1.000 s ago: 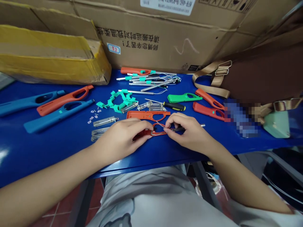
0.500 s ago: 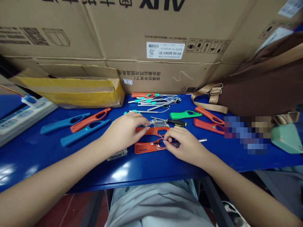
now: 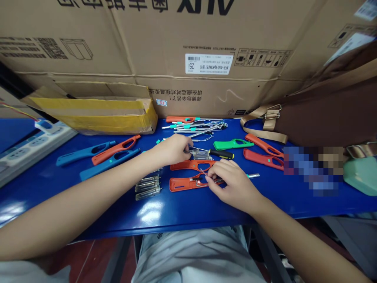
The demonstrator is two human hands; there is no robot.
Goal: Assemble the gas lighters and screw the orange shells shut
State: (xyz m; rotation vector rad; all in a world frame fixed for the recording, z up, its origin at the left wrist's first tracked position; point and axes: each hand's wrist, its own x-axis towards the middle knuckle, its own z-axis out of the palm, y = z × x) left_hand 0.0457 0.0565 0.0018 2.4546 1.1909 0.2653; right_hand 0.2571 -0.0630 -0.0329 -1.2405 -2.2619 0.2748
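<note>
Your right hand (image 3: 232, 185) is the nearer one to the orange shell (image 3: 182, 184), which lies flat on the desk (image 3: 88, 196) with its long axis running left to right. Thumb and forefinger pinch its looped right end, beside the metal rod (image 3: 252, 175). Your left hand (image 3: 173, 149) sits farther back, fingers curled by the screwdriver (image 3: 220, 153) tip; whether it grips anything cannot be told.

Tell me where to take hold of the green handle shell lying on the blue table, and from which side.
Probably the green handle shell at its loop, fingers pinching across the width from above. It lies flat; the screwdriver crowds its near left edge and an orange shell sits by its right tip. The right hand, pinching a metal rod, is close by.
</note>
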